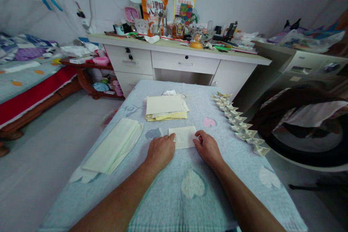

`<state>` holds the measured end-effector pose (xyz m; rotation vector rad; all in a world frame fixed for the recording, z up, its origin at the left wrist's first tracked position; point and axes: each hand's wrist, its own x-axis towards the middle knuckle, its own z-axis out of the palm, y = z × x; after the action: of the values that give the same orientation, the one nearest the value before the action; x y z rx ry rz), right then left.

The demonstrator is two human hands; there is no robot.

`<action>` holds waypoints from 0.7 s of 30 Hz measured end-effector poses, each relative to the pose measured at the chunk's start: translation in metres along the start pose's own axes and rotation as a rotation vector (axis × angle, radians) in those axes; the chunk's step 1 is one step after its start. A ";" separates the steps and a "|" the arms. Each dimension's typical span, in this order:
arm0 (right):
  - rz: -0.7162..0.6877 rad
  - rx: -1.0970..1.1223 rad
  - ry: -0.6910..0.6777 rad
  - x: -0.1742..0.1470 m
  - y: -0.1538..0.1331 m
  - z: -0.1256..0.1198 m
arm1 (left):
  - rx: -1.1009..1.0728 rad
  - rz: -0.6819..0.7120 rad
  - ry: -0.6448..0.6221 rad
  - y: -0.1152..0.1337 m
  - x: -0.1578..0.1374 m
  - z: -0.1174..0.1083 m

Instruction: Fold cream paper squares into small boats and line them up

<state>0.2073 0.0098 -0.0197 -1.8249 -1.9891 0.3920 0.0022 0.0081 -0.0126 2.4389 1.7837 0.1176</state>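
A small pale rectangular sheet of paper (185, 137) lies flat on the cloth-covered table between my two hands. My left hand (161, 151) is closed at its left edge, with the fingers bent and the thumb side pressed against the paper. At the right edge rests my right hand (208, 147), its fingers loosely curled and apart, the fingertips touching or very near the sheet. Beyond the sheet sits a stack of cream and yellow paper (165, 105). To the left lies a pile of larger folded pale sheets (112, 146).
A row of folded paper boats (240, 125) runs down the table's right side. The light blue tablecloth (152, 203) has heart patterns. Behind stands a cluttered white desk (187, 58). A washing machine (301, 67) is at the right, a bed (32, 76) at the left.
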 end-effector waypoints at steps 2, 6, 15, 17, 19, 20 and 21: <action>-0.005 -0.006 0.003 0.000 0.000 0.000 | -0.002 0.001 0.002 -0.001 0.000 0.001; 0.000 -0.011 -0.009 0.000 -0.001 -0.001 | -0.010 0.004 0.008 -0.001 0.000 0.002; 0.005 -0.017 -0.009 0.000 -0.001 0.000 | -0.018 -0.022 -0.002 -0.001 0.001 0.006; 0.006 -0.023 -0.007 0.000 0.000 0.001 | -0.015 -0.025 -0.004 -0.001 0.001 0.006; 0.006 -0.025 -0.006 0.000 -0.001 0.000 | -0.012 -0.029 0.000 0.000 0.001 0.005; 0.006 -0.025 -0.008 0.000 -0.001 0.000 | -0.011 -0.030 0.002 0.000 0.001 0.004; 0.007 -0.024 -0.010 0.000 -0.001 0.000 | -0.011 -0.031 0.001 0.001 0.001 0.003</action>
<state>0.2065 0.0094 -0.0196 -1.8485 -2.0024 0.3815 0.0035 0.0086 -0.0156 2.4034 1.8157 0.1257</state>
